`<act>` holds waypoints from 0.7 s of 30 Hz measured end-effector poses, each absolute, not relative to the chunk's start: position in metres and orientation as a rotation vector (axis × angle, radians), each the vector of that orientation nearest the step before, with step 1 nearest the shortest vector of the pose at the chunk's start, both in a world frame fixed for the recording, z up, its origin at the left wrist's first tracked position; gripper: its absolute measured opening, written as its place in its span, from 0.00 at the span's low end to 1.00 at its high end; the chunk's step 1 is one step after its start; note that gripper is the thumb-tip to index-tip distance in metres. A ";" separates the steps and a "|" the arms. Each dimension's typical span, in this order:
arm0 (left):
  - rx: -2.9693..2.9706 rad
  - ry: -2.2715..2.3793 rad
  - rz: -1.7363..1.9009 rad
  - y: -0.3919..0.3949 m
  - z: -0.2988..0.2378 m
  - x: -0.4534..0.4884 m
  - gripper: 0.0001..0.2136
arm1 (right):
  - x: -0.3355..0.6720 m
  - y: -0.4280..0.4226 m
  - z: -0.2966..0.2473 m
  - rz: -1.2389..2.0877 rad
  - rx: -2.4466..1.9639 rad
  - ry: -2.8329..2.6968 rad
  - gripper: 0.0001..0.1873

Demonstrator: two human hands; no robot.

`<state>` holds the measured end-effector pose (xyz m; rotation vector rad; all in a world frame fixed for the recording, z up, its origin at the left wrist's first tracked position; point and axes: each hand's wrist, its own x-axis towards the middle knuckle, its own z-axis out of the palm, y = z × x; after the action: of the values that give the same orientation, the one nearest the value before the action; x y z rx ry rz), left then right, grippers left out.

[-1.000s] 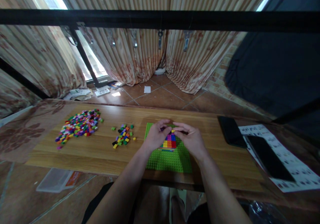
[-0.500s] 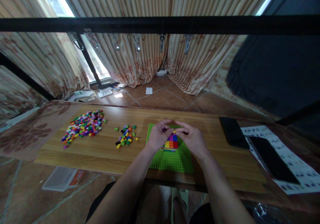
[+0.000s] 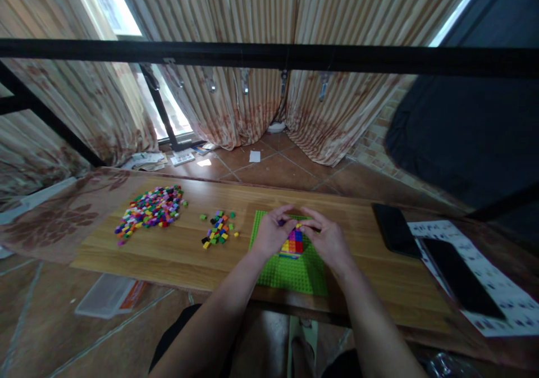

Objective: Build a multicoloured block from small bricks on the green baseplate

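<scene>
A green studded baseplate lies on the wooden table in front of me. On it stands a small patch of coloured bricks in purple, blue, red, orange and yellow. My left hand rests on the plate at the patch's left side, fingers curled over its far edge. My right hand sits at the patch's right side, thumb and forefinger pinched on a tiny yellow brick at the patch's far end.
A small cluster of loose bricks lies left of the plate, and a large pile sits farther left. Two dark phones and a printed sheet lie at the right. A black bar crosses overhead.
Both hands stay at the far end of the brick patch, the fingers drawn slightly closer together. The view has tilted upward, so the table sits a little lower in the picture.
</scene>
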<state>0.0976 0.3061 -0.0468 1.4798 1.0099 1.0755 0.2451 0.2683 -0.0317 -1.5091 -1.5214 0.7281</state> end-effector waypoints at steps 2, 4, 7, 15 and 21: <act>1.491 1.017 1.083 0.305 -0.047 0.097 0.20 | 0.246 0.268 -0.035 0.744 -1.489 -1.509 0.28; 1.498 1.016 1.122 0.304 -0.046 0.096 0.19 | 0.248 0.268 -0.038 0.768 -1.456 -1.490 0.30; 1.456 1.028 1.204 0.306 -0.038 0.088 0.18 | 0.251 0.270 -0.039 0.769 -1.411 -1.414 0.30; 1.197 1.213 1.495 0.323 -0.019 0.035 0.15 | 0.229 0.268 -0.025 0.519 -1.313 -1.099 0.18; 0.972 1.219 1.672 0.325 -0.009 -0.007 0.15 | 0.167 0.248 -0.017 0.419 -1.241 -1.498 0.10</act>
<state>-0.0067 0.3252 -0.0090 0.9723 1.2191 1.6722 0.1665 0.2484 -0.0167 -1.2411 -1.4982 0.4186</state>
